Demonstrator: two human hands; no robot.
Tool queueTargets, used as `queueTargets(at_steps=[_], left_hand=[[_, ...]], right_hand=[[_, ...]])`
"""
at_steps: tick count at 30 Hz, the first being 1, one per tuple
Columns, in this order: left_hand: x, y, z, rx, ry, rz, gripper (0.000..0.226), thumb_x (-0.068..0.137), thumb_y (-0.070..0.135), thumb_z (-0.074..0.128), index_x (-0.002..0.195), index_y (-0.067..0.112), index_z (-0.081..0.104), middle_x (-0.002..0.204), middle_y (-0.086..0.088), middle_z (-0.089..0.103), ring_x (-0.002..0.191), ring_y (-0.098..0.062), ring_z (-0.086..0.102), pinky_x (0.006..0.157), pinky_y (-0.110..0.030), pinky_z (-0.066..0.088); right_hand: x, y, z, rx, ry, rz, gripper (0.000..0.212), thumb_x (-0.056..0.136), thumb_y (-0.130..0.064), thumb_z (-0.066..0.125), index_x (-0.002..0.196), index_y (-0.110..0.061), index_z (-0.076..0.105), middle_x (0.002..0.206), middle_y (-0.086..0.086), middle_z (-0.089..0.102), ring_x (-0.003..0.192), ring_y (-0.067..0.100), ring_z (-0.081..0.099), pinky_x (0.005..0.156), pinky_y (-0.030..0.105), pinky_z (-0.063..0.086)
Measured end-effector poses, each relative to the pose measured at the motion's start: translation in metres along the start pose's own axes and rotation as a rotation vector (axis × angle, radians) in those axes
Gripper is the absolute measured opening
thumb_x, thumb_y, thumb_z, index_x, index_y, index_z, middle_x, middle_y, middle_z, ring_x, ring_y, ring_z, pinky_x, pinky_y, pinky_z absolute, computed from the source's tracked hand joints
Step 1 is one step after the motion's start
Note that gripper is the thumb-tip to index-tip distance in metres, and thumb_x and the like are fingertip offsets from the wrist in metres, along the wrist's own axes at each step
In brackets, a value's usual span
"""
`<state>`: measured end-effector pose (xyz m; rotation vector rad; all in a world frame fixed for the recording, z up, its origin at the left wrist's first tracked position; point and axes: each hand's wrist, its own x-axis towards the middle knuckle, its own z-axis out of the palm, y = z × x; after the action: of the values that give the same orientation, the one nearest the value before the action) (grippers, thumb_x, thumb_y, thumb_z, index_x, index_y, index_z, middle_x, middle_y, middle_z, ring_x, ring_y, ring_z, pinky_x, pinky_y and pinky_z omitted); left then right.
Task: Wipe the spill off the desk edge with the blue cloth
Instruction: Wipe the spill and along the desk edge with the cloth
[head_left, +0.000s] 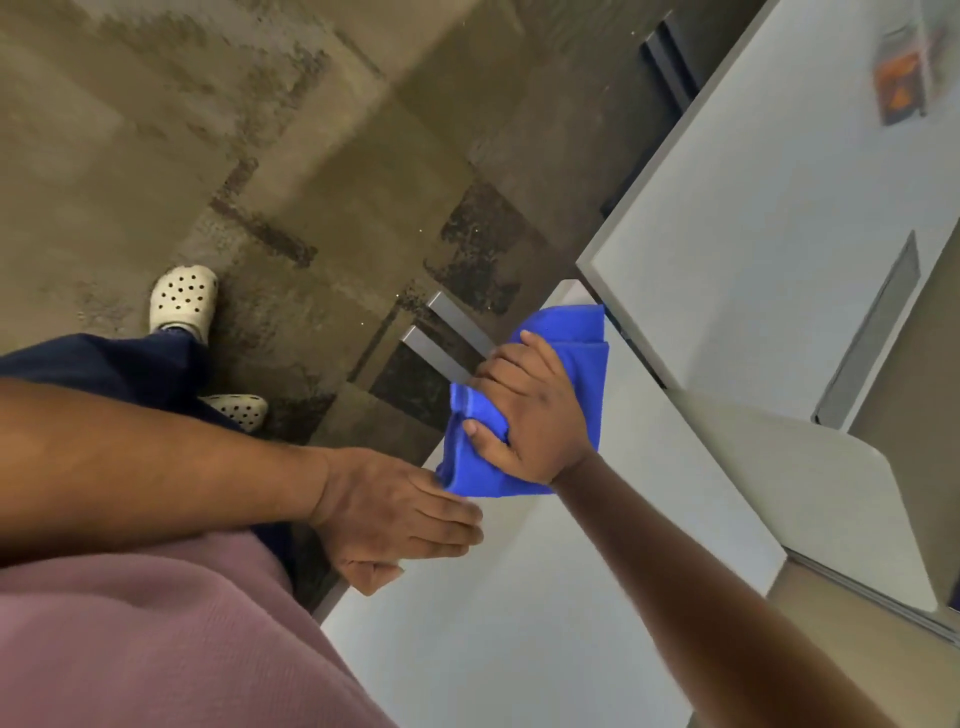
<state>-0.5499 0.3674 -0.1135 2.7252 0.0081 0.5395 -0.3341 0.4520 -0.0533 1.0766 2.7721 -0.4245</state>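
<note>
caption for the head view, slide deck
Right hand presses the folded blue cloth onto the white desk edge; left hand rests beside it.

Blue cloth on the desk edge

The blue cloth (540, 410), folded and bunched, lies flat on the white desk (519, 623) at its edge, one corner hanging slightly past it. No spill can be made out on the pale surface.

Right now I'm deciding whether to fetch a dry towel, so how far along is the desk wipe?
In hand: the right hand presses the folded blue cloth flat on the white desk at its edge, while the left hand rests open on the edge beside it. Done: no liquid shows on the bare desk surface, though glare could hide some. Left: whatever is under the cloth cannot be judged.
</note>
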Motion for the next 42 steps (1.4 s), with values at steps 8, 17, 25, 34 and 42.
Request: queueTargets(at_steps=[8,17,25,34,42], left_hand=[[0.004,0.002,0.0,0.022,-0.009,0.018,0.07,0.088,0.036,0.044,0.145,-0.001,0.059,0.155,-0.019,0.057,0.147,-0.034,0.049,0.125,-0.045,0.031],[0.002,0.003,0.004,-0.006,0.003,-0.009,0.07,0.09,0.038,0.05,0.15,0.004,0.055,0.16,-0.014,0.052,0.151,-0.032,0.045,0.123,-0.041,0.028],[0.003,0.003,0.004,0.031,-0.012,0.005,0.07,0.086,0.039,0.052,0.147,0.005,0.059,0.159,-0.013,0.053,0.152,-0.03,0.044,0.128,-0.043,0.023],[0.004,0.002,0.0,0.013,-0.066,-0.005,0.068,0.089,0.038,0.052,0.148,0.006,0.059,0.159,-0.013,0.053,0.152,-0.03,0.044,0.127,-0.044,0.026],[0.005,0.0,-0.008,0.027,-0.14,0.02,0.069,0.094,0.043,0.036,0.151,0.011,0.055,0.16,-0.009,0.052,0.152,-0.026,0.045,0.128,-0.041,0.031]], right_hand=[[0.048,0.076,-0.026,-0.154,0.03,0.009,0.05,0.095,-0.054,0.051,0.077,-0.011,0.068,0.077,0.006,0.063,0.08,0.032,0.056,0.092,0.044,0.041],[0.012,0.014,0.003,-0.03,0.008,-0.135,0.046,0.094,-0.051,0.055,0.083,-0.01,0.072,0.081,0.005,0.071,0.078,0.029,0.061,0.093,0.042,0.045],[0.033,0.058,-0.006,-0.031,0.167,0.131,0.044,0.097,-0.047,0.054,0.08,-0.01,0.071,0.083,0.004,0.069,0.085,0.027,0.061,0.115,0.041,0.036],[0.043,0.042,-0.01,-0.005,0.31,0.731,0.046,0.095,-0.054,0.053,0.126,-0.022,0.063,0.126,-0.001,0.068,0.113,0.02,0.062,0.1,0.037,0.049],[-0.032,0.054,-0.01,0.075,0.306,0.974,0.077,0.099,-0.075,0.028,0.13,-0.014,0.062,0.122,0.006,0.071,0.114,0.029,0.065,0.105,0.045,0.048]])
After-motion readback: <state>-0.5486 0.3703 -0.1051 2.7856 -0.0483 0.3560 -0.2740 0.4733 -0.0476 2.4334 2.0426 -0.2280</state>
